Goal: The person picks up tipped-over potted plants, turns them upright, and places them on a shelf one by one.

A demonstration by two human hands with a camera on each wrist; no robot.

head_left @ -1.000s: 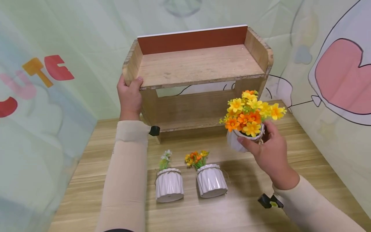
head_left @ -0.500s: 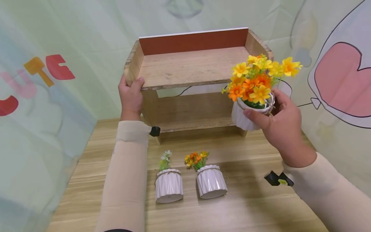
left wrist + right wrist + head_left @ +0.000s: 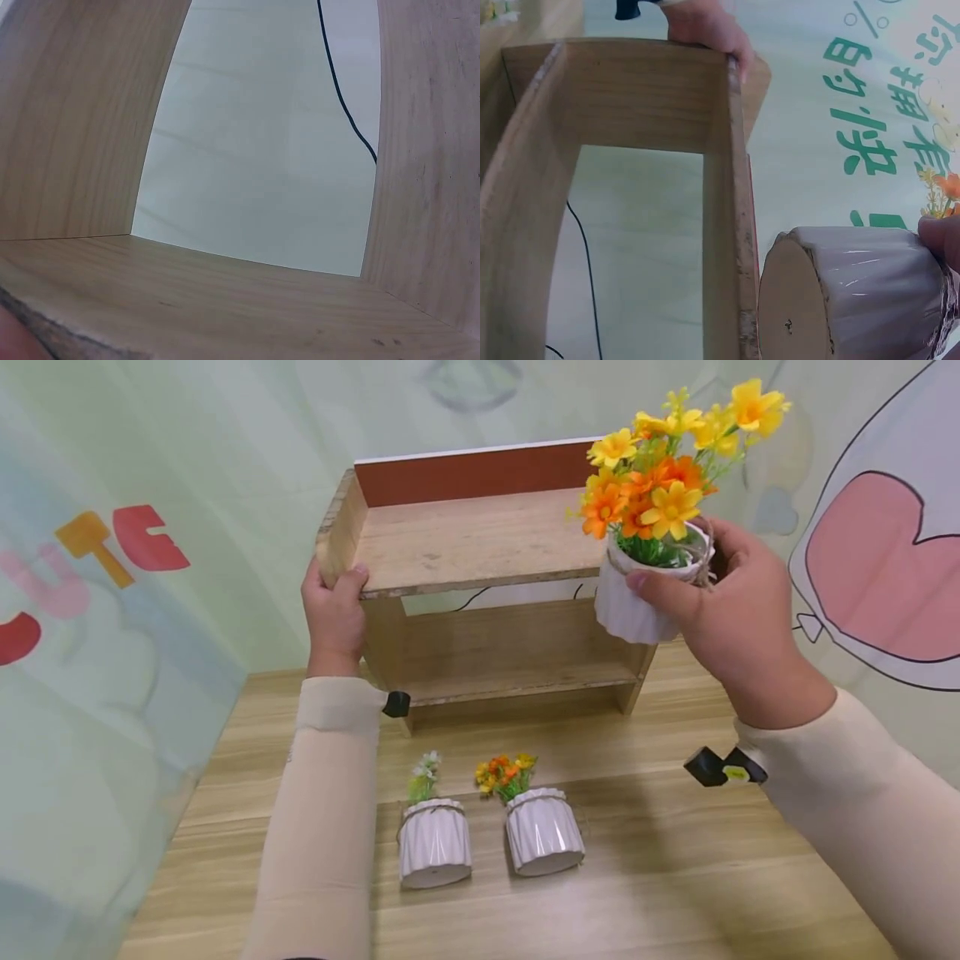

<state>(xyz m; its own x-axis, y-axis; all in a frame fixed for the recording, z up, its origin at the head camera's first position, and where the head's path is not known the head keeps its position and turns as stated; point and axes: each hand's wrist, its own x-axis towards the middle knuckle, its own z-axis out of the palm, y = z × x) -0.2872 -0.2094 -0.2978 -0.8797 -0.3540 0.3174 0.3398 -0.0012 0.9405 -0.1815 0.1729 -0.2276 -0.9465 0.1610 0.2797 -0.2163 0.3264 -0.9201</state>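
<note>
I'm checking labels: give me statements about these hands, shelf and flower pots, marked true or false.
The right hand grips a white fluted pot of yellow and orange flowers. True.
The left hand touches nothing. False: it grips the left end of a brown wooden shelf.
A white fluted pot with white flowers and a similar pot with orange-yellow flowers lie on their sides on the wood-grain table. True.
The white-flowered pot is right of the orange-flowered one. False: it is left.
The shelf's back strip is green. False: it is reddish brown.

On the tabletop [image 3: 480, 914] the shelf [image 3: 465, 543] stands near the back edge — the left pot [image 3: 435, 843] and right pot [image 3: 545, 832] lying side by side before it, the held pot [image 3: 636, 602] before its right end.
</note>
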